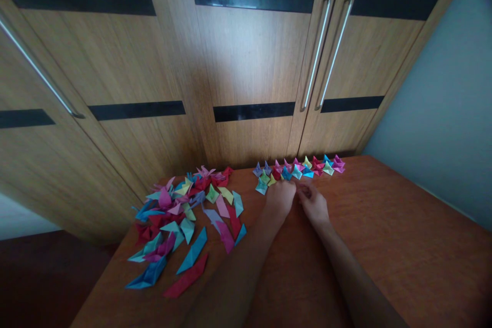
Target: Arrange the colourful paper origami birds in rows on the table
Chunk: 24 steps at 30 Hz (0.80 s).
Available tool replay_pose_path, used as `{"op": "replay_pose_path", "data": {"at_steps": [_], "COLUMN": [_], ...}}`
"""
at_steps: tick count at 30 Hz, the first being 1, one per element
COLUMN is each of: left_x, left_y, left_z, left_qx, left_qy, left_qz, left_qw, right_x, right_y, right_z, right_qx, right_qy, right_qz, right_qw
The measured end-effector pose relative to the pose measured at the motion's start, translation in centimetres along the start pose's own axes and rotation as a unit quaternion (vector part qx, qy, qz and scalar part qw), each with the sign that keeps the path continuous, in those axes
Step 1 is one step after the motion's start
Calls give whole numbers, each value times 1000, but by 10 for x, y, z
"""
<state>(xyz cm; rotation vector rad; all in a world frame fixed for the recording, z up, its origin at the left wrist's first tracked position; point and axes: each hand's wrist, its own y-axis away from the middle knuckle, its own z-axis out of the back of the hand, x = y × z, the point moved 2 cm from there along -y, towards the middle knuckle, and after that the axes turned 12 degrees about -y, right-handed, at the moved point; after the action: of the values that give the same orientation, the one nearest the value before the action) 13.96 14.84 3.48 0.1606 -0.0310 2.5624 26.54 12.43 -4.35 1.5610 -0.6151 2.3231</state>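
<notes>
My left hand (pixel 281 197) is curled closed, knuckles up, just in front of the rows of small folded paper boats (pixel 286 173). Close beside it, my right hand (pixel 315 206) has its fingers drawn together in a pinch, thumb side toward the left hand. Whatever lies between the fingertips is too dark and small to make out. Past my left hand stand a light blue paper boat (pixel 261 186) and a yellow one (pixel 271 180). The rows mix purple, pink, red, blue and green pieces, partly hidden by my left hand.
A loose pile of colourful folded paper pieces (pixel 165 219) covers the table's left side. Nearer lie a blue folded strip (pixel 193 250) and a red one (pixel 187 277). The wooden table (pixel 388 236) meets a wooden cabinet (pixel 249 56) with metal handles; a pale wall (pixel 442 128) rises at right.
</notes>
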Motion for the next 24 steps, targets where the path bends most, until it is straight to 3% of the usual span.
{"op": "replay_pose_path", "data": {"at_steps": [6, 10, 19, 24], "left_x": [4, 18, 95, 137], "left_y": [7, 29, 118, 177], "left_z": [6, 13, 27, 21], "left_qx": [-51, -63, -73, -84], "left_qy": [3, 10, 38, 60], "left_qz": [-4, -6, 44, 88], "left_qw": [999, 998, 996, 991], "right_x": [1, 4, 23, 35], "right_y": [0, 1, 8, 13], "right_z": [-1, 0, -4, -11], "right_qx": [9, 14, 30, 46], "right_qy": [4, 15, 116, 236], "right_qz": [0, 1, 22, -13], "right_qw": [1000, 1000, 992, 971]}}
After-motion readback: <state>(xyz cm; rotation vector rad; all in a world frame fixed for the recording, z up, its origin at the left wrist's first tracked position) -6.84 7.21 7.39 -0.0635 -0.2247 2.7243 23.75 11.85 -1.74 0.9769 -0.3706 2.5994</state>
